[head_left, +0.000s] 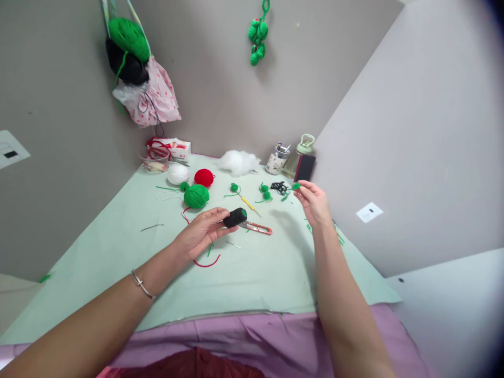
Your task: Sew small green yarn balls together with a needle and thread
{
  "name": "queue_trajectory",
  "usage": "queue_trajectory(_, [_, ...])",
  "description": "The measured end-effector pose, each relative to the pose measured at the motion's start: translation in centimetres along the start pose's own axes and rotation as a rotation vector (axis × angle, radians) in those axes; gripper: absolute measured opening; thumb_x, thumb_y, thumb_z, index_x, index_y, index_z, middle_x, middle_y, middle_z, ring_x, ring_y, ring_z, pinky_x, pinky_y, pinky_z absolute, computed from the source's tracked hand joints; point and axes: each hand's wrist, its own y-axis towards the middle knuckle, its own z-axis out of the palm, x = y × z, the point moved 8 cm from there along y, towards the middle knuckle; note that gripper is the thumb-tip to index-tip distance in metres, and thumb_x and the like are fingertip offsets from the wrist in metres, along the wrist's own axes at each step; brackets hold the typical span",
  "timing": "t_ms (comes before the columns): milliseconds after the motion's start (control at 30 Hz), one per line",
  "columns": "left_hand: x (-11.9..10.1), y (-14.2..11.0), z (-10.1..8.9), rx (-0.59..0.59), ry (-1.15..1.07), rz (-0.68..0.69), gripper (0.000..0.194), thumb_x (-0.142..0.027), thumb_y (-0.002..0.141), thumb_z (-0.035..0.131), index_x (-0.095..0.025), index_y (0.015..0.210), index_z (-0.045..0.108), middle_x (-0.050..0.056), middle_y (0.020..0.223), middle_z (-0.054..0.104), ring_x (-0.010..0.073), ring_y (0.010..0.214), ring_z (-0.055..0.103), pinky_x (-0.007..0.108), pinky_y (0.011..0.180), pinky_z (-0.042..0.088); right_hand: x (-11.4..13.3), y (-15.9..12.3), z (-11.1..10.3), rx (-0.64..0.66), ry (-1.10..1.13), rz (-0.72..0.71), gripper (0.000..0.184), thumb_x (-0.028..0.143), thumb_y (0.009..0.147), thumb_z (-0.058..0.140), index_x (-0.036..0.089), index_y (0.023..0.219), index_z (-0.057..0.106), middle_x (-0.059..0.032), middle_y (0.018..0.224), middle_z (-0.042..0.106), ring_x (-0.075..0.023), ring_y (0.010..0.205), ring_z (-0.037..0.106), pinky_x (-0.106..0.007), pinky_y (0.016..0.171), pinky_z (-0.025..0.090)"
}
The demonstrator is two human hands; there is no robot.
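Note:
My left hand (pixel 205 229) is closed around a spool of black thread (pixel 235 217) with a green end, above the middle of the table. Raised on the right, my right hand (pixel 314 202) pinches a small green crocheted piece (pixel 295 186) between thumb and fingertips. Just behind the spool lie thread snips (pixel 258 227) with orange handles. A yellow-handled crochet hook (pixel 248 203) rests farther back. Small green crocheted balls (pixel 265 192) with yarn tails sit near a black hair claw (pixel 279 186). A needle (pixel 233 244) and red yarn (pixel 208 264) lie near my left hand.
Balls of green yarn (pixel 196 196), red yarn (pixel 203 177) and white yarn (pixel 178 174) stand at the back left. Behind them are a plastic tub (pixel 155 164) and a box (pixel 181 149). White stuffing (pixel 239 163), a pen cup (pixel 276 160) and a bottle (pixel 292 164) line the back.

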Motion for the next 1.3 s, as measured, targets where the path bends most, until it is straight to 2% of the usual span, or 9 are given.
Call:
queue_trajectory(100, [0.0,0.1,0.1,0.008,-0.004,-0.001,0.009,-0.019,0.083,0.075,-0.012,0.080,0.071,0.005,0.093,0.068,0.0172,0.097,0.068,0.035,0.094,0.061,0.6,-0.8,2.0,0.060,-0.083,-0.021,0.045,0.035,0.071,0.082,0.023,0.111,0.068,-0.0082,0.130,0.065,-0.0191,0.106,0.069,-0.032,0.089,0.057])
queue_trajectory(167, [-0.1,0.1,0.1,-0.003,-0.008,0.007,0.010,-0.020,0.083,0.076,-0.012,0.080,0.070,0.005,0.092,0.068,0.0173,0.097,0.068,0.036,0.095,0.060,1.0,-2.0,3.8,0.147,-0.169,-0.003,0.045,0.038,0.076,0.079,0.022,0.117,0.066,-0.0105,0.131,0.065,-0.0197,0.104,0.069,-0.033,0.086,0.057])
queue_trajectory(367, [0.2,0.2,0.3,0.005,0.029,0.016,0.016,-0.026,0.081,0.079,-0.013,0.081,0.069,0.007,0.097,0.072,0.0210,0.101,0.069,0.039,0.099,0.057,1.7,-10.2,14.1,0.840,-0.281,0.043,0.058,0.036,0.082,0.077,0.026,0.136,0.059,-0.0109,0.134,0.063,-0.0194,0.100,0.067,-0.034,0.082,0.058])
queue_trajectory(467, [0.4,0.2,0.4,0.032,0.059,0.008,0.018,-0.029,0.082,0.078,-0.013,0.084,0.070,0.007,0.097,0.072,0.0210,0.099,0.068,0.040,0.097,0.057,2.3,-12.1,16.3,0.833,-0.342,-0.072,0.046,0.033,0.081,0.078,0.024,0.125,0.067,-0.0092,0.130,0.065,-0.0199,0.104,0.065,-0.034,0.087,0.056])
queue_trajectory(733, [-1.5,0.2,-0.9,-0.052,0.027,0.052,0.008,-0.021,0.086,0.073,-0.016,0.082,0.069,0.008,0.116,0.072,0.0222,0.126,0.059,0.040,0.112,0.045,1.1,-8.7,12.8,0.522,0.001,0.184,0.034,0.037,0.078,0.080,0.019,0.106,0.073,-0.0036,0.094,0.072,-0.0140,0.075,0.068,-0.028,0.074,0.058])
queue_trajectory(900, [-2.5,0.3,-1.1,-0.028,-0.007,0.085,0.006,-0.019,0.085,0.073,-0.016,0.082,0.071,0.007,0.114,0.073,0.0198,0.121,0.062,0.036,0.113,0.045,0.1,-7.2,11.1,0.342,0.318,0.357,0.029,0.036,0.077,0.078,0.018,0.099,0.070,-0.0061,0.092,0.074,-0.0194,0.085,0.074,-0.025,0.069,0.061])
queue_trajectory(1033, [-3.4,0.2,-0.6,0.032,-0.009,0.114,0.008,-0.021,0.083,0.076,-0.016,0.080,0.070,0.007,0.111,0.073,0.0199,0.116,0.065,0.037,0.112,0.046,-1.0,-6.6,10.1,0.224,0.419,0.466,0.020,0.031,0.077,0.078,0.019,0.084,0.064,-0.0028,0.081,0.073,-0.0110,0.063,0.066,-0.017,0.051,0.055])
queue_trajectory(1200, [-5.9,-0.5,-0.7,0.122,0.049,0.149,0.014,-0.029,0.082,0.077,-0.018,0.081,0.069,0.004,0.099,0.072,0.0203,0.102,0.070,0.039,0.101,0.053,-0.7,-6.7,10.0,0.356,0.376,0.453,0.024,0.038,0.082,0.073,0.015,0.086,0.065,-0.0029,0.076,0.069,-0.0041,0.047,0.049,-0.013,0.038,0.039])
queue_trajectory(1300, [-5.0,-1.8,0.2,0.410,0.328,-0.047,0.021,-0.036,0.081,0.078,-0.018,0.076,0.068,0.004,0.081,0.069,0.0196,0.075,0.070,0.040,0.088,0.056,-0.1,-8.0,11.0,0.625,0.244,0.392,0.028,0.041,0.087,0.067,0.014,0.096,0.068,-0.0040,0.077,0.069,-0.0050,0.043,0.049,-0.016,0.037,0.038])
